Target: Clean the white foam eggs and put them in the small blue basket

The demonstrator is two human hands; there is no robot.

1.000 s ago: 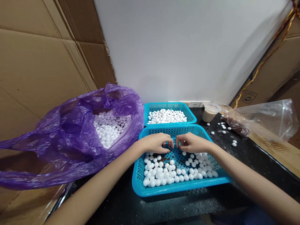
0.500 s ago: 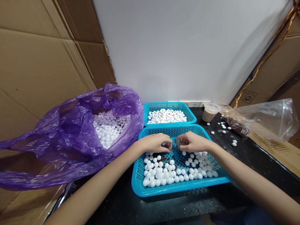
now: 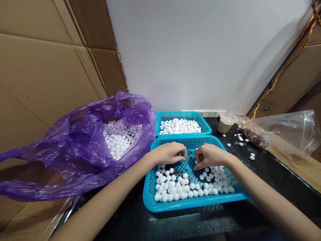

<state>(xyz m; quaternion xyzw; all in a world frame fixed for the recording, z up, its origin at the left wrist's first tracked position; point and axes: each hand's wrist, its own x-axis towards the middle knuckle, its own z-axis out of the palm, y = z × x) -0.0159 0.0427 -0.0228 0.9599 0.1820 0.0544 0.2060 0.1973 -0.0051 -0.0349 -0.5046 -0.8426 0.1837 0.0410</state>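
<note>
Both hands reach into the near blue plastic basket (image 3: 195, 203), over its far half. My left hand (image 3: 173, 152) hangs above the left side with fingers curled in and tips together; whatever they hold is hidden. Opposite it, my right hand (image 3: 210, 156) is closed too, its thumb and fingertips pointing down close to the basket floor. Its grip hides anything inside. Small white balls (image 3: 173, 187) fill the near side and the right end of this basket. Dark brown bits (image 3: 179, 172) are scattered on the mesh floor between the hands.
Behind stands a second blue basket (image 3: 183, 135) of white balls. At left lies a purple plastic bag (image 3: 82, 140) holding more balls. To the right are a lidded cup (image 3: 225, 124), a clear bag with brown material (image 3: 255, 139) and loose balls on the black tabletop (image 3: 240, 174).
My right hand has shifted slightly right and down, with its thumb lower toward the basket floor. My left hand stays nearly in place. The whole view has moved a little.
</note>
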